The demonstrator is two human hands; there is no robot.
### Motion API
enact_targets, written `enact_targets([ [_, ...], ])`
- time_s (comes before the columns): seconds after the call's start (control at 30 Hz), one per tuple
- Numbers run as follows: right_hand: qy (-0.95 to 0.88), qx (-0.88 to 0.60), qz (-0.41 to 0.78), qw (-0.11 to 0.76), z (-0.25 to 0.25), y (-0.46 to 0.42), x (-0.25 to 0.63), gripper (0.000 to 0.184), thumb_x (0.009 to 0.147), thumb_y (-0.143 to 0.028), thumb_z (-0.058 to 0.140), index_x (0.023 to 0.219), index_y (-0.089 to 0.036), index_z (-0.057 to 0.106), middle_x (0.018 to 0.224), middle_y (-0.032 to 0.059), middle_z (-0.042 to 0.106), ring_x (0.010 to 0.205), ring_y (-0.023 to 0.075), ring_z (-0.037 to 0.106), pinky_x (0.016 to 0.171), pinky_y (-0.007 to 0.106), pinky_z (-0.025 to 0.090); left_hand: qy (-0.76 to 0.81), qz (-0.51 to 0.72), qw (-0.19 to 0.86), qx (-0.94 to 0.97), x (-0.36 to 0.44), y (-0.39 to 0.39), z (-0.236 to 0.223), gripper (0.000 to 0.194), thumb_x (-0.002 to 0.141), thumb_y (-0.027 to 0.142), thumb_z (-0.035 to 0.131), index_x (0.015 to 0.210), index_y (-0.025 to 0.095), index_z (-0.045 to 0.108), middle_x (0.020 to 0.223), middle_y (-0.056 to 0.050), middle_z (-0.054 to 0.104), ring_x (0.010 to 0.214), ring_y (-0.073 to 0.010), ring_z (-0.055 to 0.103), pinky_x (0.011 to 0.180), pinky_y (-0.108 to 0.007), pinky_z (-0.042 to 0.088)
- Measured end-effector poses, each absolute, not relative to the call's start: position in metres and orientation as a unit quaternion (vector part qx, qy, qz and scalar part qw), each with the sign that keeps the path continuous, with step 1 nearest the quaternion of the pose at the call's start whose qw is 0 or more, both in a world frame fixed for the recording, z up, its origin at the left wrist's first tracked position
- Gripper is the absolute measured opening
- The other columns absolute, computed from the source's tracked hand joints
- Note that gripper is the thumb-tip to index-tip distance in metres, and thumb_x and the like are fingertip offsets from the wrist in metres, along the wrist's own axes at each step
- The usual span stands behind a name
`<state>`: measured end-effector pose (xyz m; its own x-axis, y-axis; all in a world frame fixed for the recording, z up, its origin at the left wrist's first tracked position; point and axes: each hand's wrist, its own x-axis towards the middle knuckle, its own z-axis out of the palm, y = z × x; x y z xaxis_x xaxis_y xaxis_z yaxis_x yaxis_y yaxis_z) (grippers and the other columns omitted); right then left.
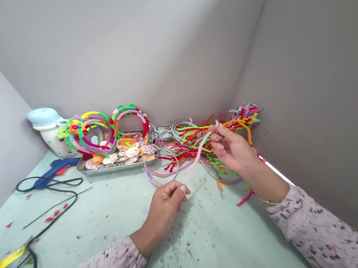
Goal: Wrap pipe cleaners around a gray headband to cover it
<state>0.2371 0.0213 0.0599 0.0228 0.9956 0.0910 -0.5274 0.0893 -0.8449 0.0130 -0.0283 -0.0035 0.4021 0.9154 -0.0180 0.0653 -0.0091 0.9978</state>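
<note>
A pale pink pipe cleaner (200,149) stretches slantwise between my two hands above the table. Its lower end is pinched by my left hand (168,200), fingers closed. My right hand (231,143) is higher and farther right, closed on the upper end. Behind and below the right hand lies a heap of coloured pipe cleaners (185,140), red, green, orange and purple. Thin grey wire hoops (177,164) lie at the left of that heap, one partly wrapped in pink and lilac.
A metal tray (119,167) holds shells, with fuzzy wrapped headbands (128,110) on top. Behind stands a blue-lidded white cup (50,133). A blue glue gun (52,171) trails a black cord (55,220) across the left side, near a yellow-handled tool (6,265). Grey walls enclose the table.
</note>
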Motion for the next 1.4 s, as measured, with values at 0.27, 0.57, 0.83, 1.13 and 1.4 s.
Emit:
enact_targets([
  [0.27,-0.402,-0.418,0.655,0.485,0.052,0.024,0.245,0.039,0.079,-0.053,0.063,0.066,-0.017,0.058,0.048,-0.0052,0.048,0.033,0.0027,0.035,0.029,0.016,0.022,0.408,0.367,0.553,0.627,0.013,-0.030,-0.001,0.026,0.084,0.038,0.052,0.079,0.014,0.062,0.063,0.003,0.052,0.052,-0.0085,0.043,0.050,-0.020,0.032],
  [0.57,-0.328,-0.341,0.579,0.664,0.059,0.029,0.249,0.028,0.082,-0.043,0.065,0.077,-0.016,0.063,0.051,-0.0074,0.046,0.035,0.0009,0.035,0.031,0.013,0.026,0.413,0.364,0.579,0.601,0.013,-0.029,-0.004,0.024,0.082,0.035,0.053,0.073,0.015,0.062,0.059,0.002,0.052,0.051,-0.0090,0.042,0.048,-0.021,0.031],
  [0.83,-0.339,-0.354,0.500,0.714,0.066,0.032,0.265,0.029,0.084,-0.040,0.061,0.072,-0.013,0.064,0.048,-0.0058,0.046,0.034,0.0014,0.034,0.029,0.014,0.025,0.418,0.408,0.602,0.545,0.013,-0.028,0.008,0.023,0.080,0.032,0.054,0.066,0.014,0.060,0.054,0.003,0.050,0.047,-0.0066,0.038,0.046,-0.019,0.028],
  [1.13,-0.357,-0.348,0.496,0.711,0.066,0.033,0.270,0.028,0.083,-0.045,0.062,0.077,-0.017,0.062,0.049,-0.0073,0.043,0.035,0.0018,0.033,0.031,0.015,0.025,0.397,0.441,0.628,0.503,0.013,-0.025,0.010,0.024,0.081,0.036,0.057,0.071,0.014,0.060,0.057,0.003,0.053,0.046,-0.0054,0.039,0.045,-0.019,0.027],
  [1.4,-0.521,-0.385,0.618,0.446,0.040,0.013,0.221,0.028,0.076,-0.039,0.069,0.097,-0.020,0.066,0.066,-0.0040,0.057,0.048,0.0043,0.044,0.041,0.017,0.030,0.400,0.441,0.576,0.560,0.009,-0.024,0.004,0.029,0.084,0.041,0.054,0.075,0.014,0.060,0.059,0.003,0.050,0.048,-0.0063,0.039,0.047,-0.020,0.029],
])
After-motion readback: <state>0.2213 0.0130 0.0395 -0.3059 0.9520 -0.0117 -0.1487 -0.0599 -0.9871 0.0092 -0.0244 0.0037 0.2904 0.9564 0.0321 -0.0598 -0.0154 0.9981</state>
